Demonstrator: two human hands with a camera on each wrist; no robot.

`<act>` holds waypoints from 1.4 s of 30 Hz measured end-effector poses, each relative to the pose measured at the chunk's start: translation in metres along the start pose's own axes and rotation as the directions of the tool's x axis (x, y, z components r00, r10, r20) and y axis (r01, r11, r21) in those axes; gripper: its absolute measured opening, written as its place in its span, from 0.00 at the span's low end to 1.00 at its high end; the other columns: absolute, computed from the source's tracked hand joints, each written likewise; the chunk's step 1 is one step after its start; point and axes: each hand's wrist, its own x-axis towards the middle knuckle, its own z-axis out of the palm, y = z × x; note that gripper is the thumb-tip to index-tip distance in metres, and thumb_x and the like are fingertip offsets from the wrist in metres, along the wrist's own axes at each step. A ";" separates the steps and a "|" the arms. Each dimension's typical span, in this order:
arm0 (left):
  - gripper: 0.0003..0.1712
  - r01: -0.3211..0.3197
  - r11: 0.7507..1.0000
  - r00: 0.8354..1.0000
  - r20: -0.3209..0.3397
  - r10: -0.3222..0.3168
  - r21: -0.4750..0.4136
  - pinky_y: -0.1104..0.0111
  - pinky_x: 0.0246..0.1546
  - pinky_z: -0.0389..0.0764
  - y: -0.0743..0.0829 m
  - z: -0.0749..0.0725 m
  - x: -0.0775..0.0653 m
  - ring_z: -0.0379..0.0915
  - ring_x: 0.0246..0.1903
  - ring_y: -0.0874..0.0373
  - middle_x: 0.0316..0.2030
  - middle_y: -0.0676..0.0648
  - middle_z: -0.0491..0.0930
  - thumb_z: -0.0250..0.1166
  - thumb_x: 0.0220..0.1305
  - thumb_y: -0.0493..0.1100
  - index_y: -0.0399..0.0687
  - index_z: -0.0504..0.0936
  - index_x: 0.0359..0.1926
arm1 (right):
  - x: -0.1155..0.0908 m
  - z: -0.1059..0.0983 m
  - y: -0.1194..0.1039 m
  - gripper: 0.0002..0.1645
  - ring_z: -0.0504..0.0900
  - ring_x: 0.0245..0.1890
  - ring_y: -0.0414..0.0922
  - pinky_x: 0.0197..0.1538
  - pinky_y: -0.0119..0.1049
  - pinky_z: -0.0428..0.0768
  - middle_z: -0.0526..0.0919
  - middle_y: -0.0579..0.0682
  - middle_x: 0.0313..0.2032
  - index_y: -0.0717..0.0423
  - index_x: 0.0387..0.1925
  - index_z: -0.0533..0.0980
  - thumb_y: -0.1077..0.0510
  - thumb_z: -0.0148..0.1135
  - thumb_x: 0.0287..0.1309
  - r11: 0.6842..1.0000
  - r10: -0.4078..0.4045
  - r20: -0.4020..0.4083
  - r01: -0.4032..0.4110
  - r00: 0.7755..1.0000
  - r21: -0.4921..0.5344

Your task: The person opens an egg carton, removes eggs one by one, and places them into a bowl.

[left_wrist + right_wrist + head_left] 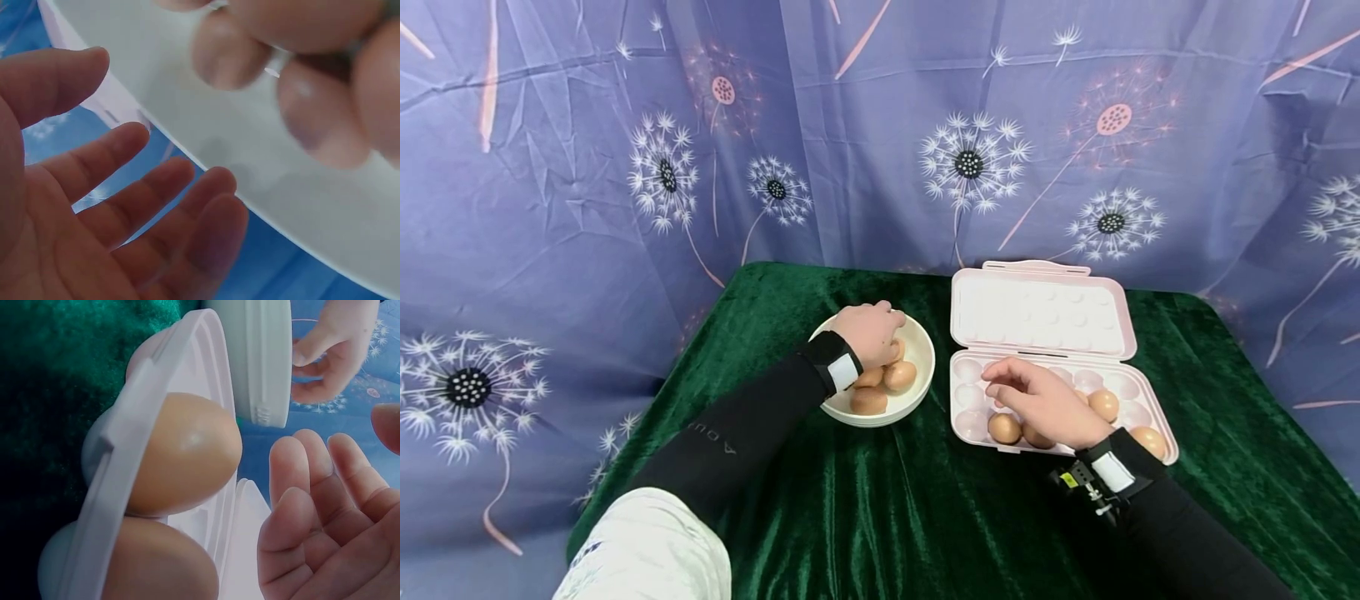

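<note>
My left hand [870, 333] is over the cream bowl [927, 371], where several brown eggs [899, 376] lie. In the left wrist view its fingers [112, 159] are spread near the bowl's rim, apart from the eggs and holding nothing. My right hand [1048, 404] hovers above the pink egg carton [967, 423], its fingers loosely bent and nothing in them. Brown eggs [1004, 427] sit in some of the carton's cups. The right wrist view shows an egg [187, 453] in the front row, beside the palm but not touched. My right hand hides part of the tray.
The carton's lid [1037, 308] stands raised at the back. Bowl and carton rest side by side on a table with a dark green velvet cloth [850, 500]. Behind hangs a purple curtain [865, 167] printed with dandelions.
</note>
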 end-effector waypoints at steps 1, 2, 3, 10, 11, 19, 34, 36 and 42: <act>0.24 -0.005 1.000 1.000 -0.010 0.005 -0.002 0.59 0.39 0.79 0.003 -0.002 -0.001 0.78 0.41 0.52 0.51 0.49 0.77 0.60 0.71 0.51 0.57 0.76 0.66 | 0.000 0.000 0.000 0.14 0.82 0.40 0.47 0.48 0.35 0.76 0.82 0.49 0.46 0.54 0.55 0.77 0.55 0.57 0.73 1.000 0.001 -0.003 -0.001 1.000 -0.001; 0.24 -0.014 1.000 1.000 -0.021 0.014 -0.006 0.60 0.39 0.79 0.005 -0.005 -0.003 0.78 0.41 0.52 0.51 0.49 0.77 0.61 0.71 0.51 0.58 0.76 0.66 | 0.000 -0.001 0.001 0.14 0.82 0.40 0.47 0.48 0.35 0.76 0.82 0.49 0.46 0.53 0.55 0.77 0.55 0.57 0.73 1.000 0.005 -0.005 -0.005 1.000 -0.001; 0.24 -0.026 1.000 0.999 -0.034 0.026 -0.008 0.60 0.39 0.79 0.008 -0.007 -0.004 0.78 0.41 0.53 0.51 0.49 0.77 0.62 0.71 0.52 0.57 0.76 0.66 | 0.000 -0.001 0.001 0.14 0.83 0.40 0.47 0.48 0.35 0.76 0.82 0.49 0.45 0.53 0.54 0.78 0.54 0.58 0.73 1.000 0.008 -0.008 -0.008 1.000 -0.002; 0.25 -0.108 0.993 0.992 -0.074 0.104 -0.055 0.65 0.35 0.77 0.028 -0.018 -0.013 0.78 0.40 0.57 0.54 0.49 0.76 0.62 0.71 0.53 0.58 0.76 0.66 | -0.002 -0.003 0.000 0.14 0.82 0.41 0.44 0.48 0.35 0.77 0.82 0.49 0.47 0.53 0.54 0.78 0.54 0.58 0.72 1.000 -0.014 -0.021 0.014 1.000 0.001; 0.24 -0.116 0.991 0.991 -0.075 0.111 -0.059 0.65 0.33 0.77 0.031 -0.019 -0.014 0.78 0.39 0.57 0.54 0.49 0.76 0.61 0.72 0.52 0.59 0.75 0.67 | -0.002 -0.003 -0.001 0.14 0.82 0.41 0.44 0.48 0.35 0.77 0.82 0.50 0.47 0.53 0.54 0.78 0.54 0.58 0.72 1.000 -0.013 -0.022 0.013 1.000 0.004; 0.26 -0.161 0.984 0.984 -0.085 0.155 -0.074 0.63 0.35 0.80 0.047 -0.022 -0.023 0.79 0.40 0.59 0.54 0.51 0.76 0.61 0.72 0.56 0.60 0.74 0.68 | -0.002 -0.001 0.001 0.14 0.83 0.41 0.48 0.48 0.36 0.78 0.82 0.51 0.47 0.52 0.55 0.78 0.53 0.58 0.73 1.000 -0.001 -0.017 0.001 1.000 0.001; 0.26 -0.250 0.968 0.959 -0.145 0.242 -0.039 0.63 0.31 0.79 0.077 -0.013 -0.024 0.79 0.40 0.57 0.52 0.51 0.77 0.65 0.68 0.57 0.57 0.78 0.64 | -0.002 -0.003 0.003 0.14 0.79 0.40 0.45 0.47 0.42 0.76 0.83 0.47 0.46 0.51 0.55 0.78 0.52 0.57 0.73 0.995 0.004 -0.038 -0.008 0.999 -0.101; 0.27 -0.258 0.965 0.959 -0.133 0.251 -0.037 0.64 0.31 0.79 0.082 -0.011 -0.024 0.79 0.42 0.58 0.53 0.51 0.77 0.64 0.69 0.58 0.57 0.77 0.64 | -0.002 -0.005 0.004 0.15 0.79 0.41 0.45 0.48 0.44 0.75 0.83 0.47 0.47 0.52 0.55 0.78 0.52 0.57 0.73 0.993 0.002 -0.042 -0.007 0.999 -0.119; 0.27 -0.301 0.952 0.947 -0.132 0.292 -0.053 0.65 0.32 0.79 0.099 -0.007 -0.024 0.78 0.44 0.57 0.51 0.52 0.77 0.64 0.69 0.57 0.57 0.77 0.65 | -0.002 -0.009 0.011 0.16 0.79 0.43 0.47 0.49 0.48 0.75 0.83 0.50 0.47 0.58 0.55 0.77 0.54 0.57 0.73 0.988 -0.009 -0.064 -0.002 0.998 -0.156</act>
